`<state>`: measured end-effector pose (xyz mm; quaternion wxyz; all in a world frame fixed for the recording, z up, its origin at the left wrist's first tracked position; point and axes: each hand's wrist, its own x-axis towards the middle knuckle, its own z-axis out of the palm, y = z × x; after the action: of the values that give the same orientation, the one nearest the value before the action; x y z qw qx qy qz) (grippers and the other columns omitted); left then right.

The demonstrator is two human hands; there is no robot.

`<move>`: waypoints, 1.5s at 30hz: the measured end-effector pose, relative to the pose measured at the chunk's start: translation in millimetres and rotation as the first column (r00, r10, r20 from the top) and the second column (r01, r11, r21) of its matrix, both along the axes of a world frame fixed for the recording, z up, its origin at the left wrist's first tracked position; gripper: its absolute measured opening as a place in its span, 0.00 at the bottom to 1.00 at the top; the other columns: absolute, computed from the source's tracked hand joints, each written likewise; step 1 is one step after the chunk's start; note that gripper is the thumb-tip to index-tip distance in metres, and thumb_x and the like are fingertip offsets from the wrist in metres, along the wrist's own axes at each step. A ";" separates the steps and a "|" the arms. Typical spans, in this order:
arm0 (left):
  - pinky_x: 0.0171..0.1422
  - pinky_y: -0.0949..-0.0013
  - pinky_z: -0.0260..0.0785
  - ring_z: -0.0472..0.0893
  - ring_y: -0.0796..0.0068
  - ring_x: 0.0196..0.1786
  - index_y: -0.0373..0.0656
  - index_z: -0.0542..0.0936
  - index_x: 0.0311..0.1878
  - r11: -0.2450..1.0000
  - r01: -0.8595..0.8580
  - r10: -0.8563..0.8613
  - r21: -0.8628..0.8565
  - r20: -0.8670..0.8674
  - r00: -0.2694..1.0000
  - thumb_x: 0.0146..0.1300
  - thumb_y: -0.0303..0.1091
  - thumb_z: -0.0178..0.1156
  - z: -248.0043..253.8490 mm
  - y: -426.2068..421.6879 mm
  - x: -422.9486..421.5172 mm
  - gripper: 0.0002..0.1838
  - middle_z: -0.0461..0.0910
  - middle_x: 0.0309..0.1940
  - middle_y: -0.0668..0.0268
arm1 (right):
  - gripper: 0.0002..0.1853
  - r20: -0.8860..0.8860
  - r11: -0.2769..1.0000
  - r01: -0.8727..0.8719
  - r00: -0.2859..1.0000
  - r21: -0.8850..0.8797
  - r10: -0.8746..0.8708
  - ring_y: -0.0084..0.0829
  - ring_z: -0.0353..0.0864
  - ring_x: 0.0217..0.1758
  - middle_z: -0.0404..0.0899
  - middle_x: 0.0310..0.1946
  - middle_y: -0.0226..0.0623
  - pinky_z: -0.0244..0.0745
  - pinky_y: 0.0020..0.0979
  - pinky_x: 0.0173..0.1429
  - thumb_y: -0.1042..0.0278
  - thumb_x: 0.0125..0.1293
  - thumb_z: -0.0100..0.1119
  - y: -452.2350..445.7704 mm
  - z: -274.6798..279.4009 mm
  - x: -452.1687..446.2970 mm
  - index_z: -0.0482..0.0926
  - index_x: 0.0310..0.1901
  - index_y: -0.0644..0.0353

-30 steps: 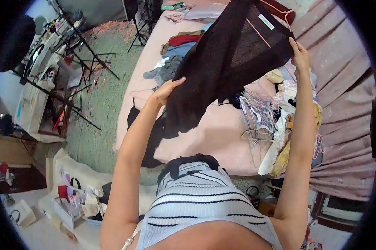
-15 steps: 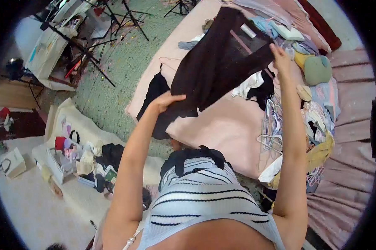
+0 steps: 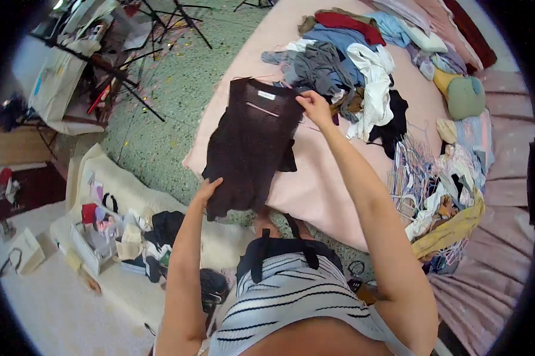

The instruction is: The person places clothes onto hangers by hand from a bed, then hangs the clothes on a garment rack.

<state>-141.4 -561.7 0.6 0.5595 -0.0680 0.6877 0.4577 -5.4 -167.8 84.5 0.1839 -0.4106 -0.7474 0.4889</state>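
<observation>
A dark brown knit top (image 3: pixel 249 154) with a V-shaped neck and a white label is spread in front of me, over the near left edge of the bed. My right hand (image 3: pixel 316 110) pinches it at the right shoulder. Lower down, my left hand (image 3: pixel 210 191) grips its left side near the hem, fingers partly hidden by the cloth. Inside the neck shows a thin pink strip. Black cloth (image 3: pixel 288 159) sticks out from behind the top on the right.
A heap of clothes (image 3: pixel 324 65) lies farther back on the pink bed (image 3: pixel 315 196). Several wire hangers (image 3: pixel 407 172) are piled at the right. To the left stand a cream sofa (image 3: pixel 101 166) with a white bin (image 3: pixel 92 249) and clothes, plus black tripods (image 3: pixel 119 74) on the speckled floor.
The brown top has swung left and nearer, now hanging more upright. My right hand moved left and down with it; my left hand moved down. The clothes heap behind is uncovered.
</observation>
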 end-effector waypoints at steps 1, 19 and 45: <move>0.34 0.69 0.70 0.78 0.74 0.34 0.36 0.72 0.50 0.995 0.098 -0.100 -0.027 -0.088 0.991 0.55 0.43 0.62 -5.8 3.9 -4.7 0.25 0.77 0.36 0.64 | 0.17 -0.060 0.983 -0.032 0.997 0.183 0.044 0.20 0.75 0.27 0.78 0.24 0.33 0.70 0.23 0.34 0.61 0.55 0.64 4.5 -28.9 -3.1 0.76 0.41 0.64; 0.41 0.77 0.68 0.78 0.82 0.38 0.44 0.75 0.47 0.960 0.253 -0.262 0.123 0.056 0.964 0.65 0.42 0.52 -42.8 149.8 98.7 0.14 0.79 0.38 0.70 | 0.25 0.425 0.993 0.068 0.899 0.102 -0.105 0.34 0.77 0.43 0.78 0.40 0.41 0.72 0.30 0.43 0.61 0.50 0.64 100.7 -134.4 56.2 0.73 0.50 0.61; 0.67 0.63 0.56 0.63 0.65 0.64 0.45 0.60 0.65 0.733 -0.294 -0.403 0.614 0.740 0.539 0.67 0.44 0.44 109.9 313.3 104.1 0.25 0.62 0.63 0.64 | 0.22 -0.379 0.474 -0.240 0.899 -0.847 -0.222 0.33 0.70 0.57 0.74 0.50 0.41 0.64 0.36 0.62 0.54 0.67 0.46 -76.7 32.5 187.3 0.70 0.53 0.64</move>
<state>-37.2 -248.5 110.5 0.8162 -0.0463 0.1168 0.5639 181.9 -244.5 117.0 0.1075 -0.3204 -0.3295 0.8816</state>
